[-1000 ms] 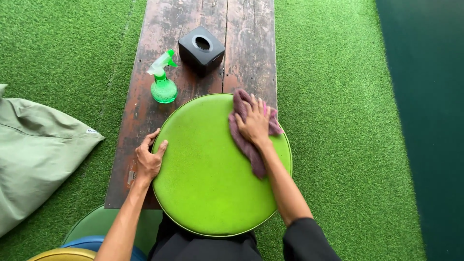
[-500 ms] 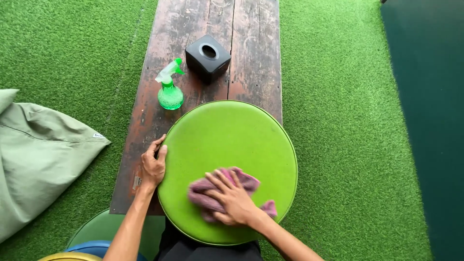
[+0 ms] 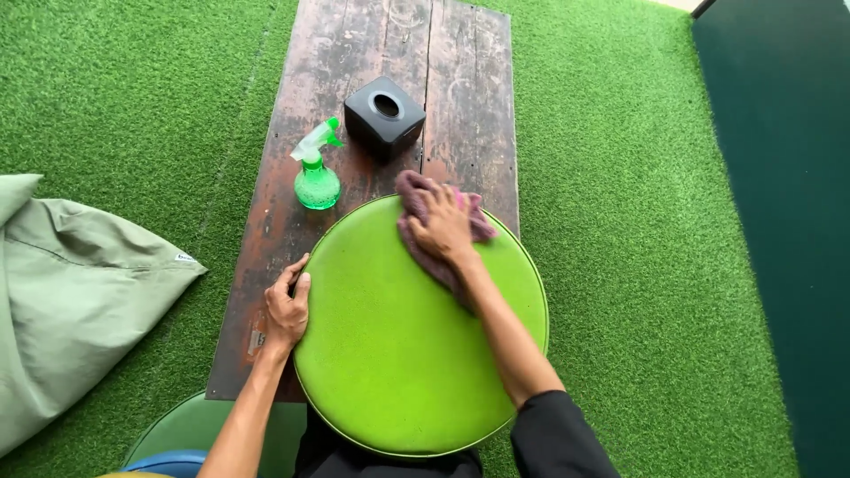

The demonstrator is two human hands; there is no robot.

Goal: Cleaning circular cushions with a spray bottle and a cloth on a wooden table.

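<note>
A round lime-green cushion (image 3: 398, 345) lies on the near end of a dark wooden table (image 3: 292, 221). My right hand (image 3: 440, 227) presses a purple cloth (image 3: 418, 196) flat against the cushion's far edge. My left hand (image 3: 287, 305) grips the cushion's left rim, thumb on top. A green spray bottle (image 3: 315, 177) stands just beyond the cushion on the left, and a black cube-shaped tissue box (image 3: 383, 116) sits behind it.
Green artificial turf (image 3: 637, 204) surrounds the table. A pale green beanbag (image 3: 71, 292) lies on the left. More round cushions, green and blue (image 3: 173, 451), are stacked at the bottom left. A dark green wall (image 3: 779, 177) runs along the right.
My right hand swept the cloth from the cushion's far right edge down to its near side, then back up to the far edge. The left hand stayed on the rim.
</note>
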